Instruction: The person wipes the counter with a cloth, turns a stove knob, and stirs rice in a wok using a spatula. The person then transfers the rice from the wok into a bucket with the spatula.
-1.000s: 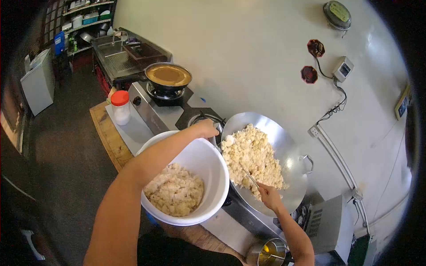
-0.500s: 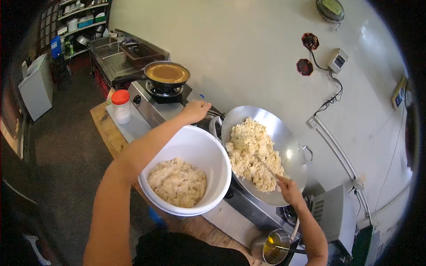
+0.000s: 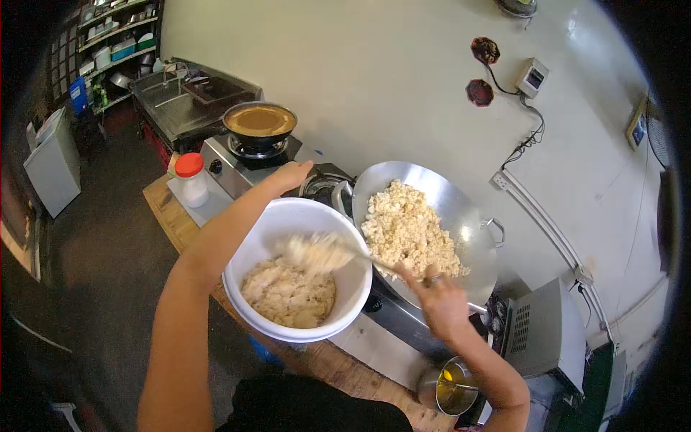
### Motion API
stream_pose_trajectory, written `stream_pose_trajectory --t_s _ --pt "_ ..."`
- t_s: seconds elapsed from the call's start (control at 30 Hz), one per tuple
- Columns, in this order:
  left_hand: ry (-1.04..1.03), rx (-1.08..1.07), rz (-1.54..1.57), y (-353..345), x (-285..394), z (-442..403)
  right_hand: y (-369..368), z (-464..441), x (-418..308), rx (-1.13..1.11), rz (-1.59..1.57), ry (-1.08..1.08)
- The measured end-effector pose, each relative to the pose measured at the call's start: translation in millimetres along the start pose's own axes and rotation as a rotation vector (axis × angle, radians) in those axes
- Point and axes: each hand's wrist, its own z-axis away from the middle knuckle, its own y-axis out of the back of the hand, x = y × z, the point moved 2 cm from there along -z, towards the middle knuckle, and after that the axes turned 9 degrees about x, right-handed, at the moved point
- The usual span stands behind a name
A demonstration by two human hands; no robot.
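Observation:
My right hand point(image 3: 440, 301) is closed around the handle of a long-handled spatula point(image 3: 374, 263). The spatula's head, blurred by motion, carries a lump of pale sticky rice over the white tub point(image 3: 237, 306). More rice point(image 3: 288, 294) lies in the bottom of the tub. A large metal wok point(image 3: 471, 209) beside it holds a heap of rice point(image 3: 410, 230). My left forearm runs along the tub's left side, and my left hand point(image 3: 291, 175) is beyond the far rim. Its fingers look curled, but what they hold, if anything, is hidden.
On the far burner sits a black pan point(image 3: 259, 119) with a brown filling. A red-lidded jar point(image 3: 191, 180) stands at the left. Near the front edge is a metal pot point(image 3: 428, 389) with yellow liquid and a utensil. A grey metal unit point(image 3: 547, 338) stands to the right.
My right hand has lifted the spatula from the wok's rice and brought a load left over the tub. The left hand has shifted slightly left, and the whole view has shifted a little.

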Motion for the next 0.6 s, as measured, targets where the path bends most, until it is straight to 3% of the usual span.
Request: stream_pose_trajectory --t_s 0.07,0.33,0.4,0.5,0.57,0.6 --pt "-0.004 0.002 -0.051 0 6 -3 -1 0 -13 -0.008 -0.019 0.076" --pt "-0.075 -0.117 -0.045 -36 40 2 34 25 63 -0.108 -0.326 -0.491" --pt "-0.069 -0.186 -0.116 -52 48 3 28 41 96 -0.299 -0.304 -0.577" --pt "-0.155 -0.095 -0.175 -62 53 14 4 77 149 -0.536 -0.321 -0.476" --pt "-0.132 -0.147 -0.201 -57 64 22 -11 98 177 -0.711 -0.328 -0.397" --pt "-0.120 -0.171 -0.214 -55 68 24 -11 96 177 -0.815 -0.329 -0.503"
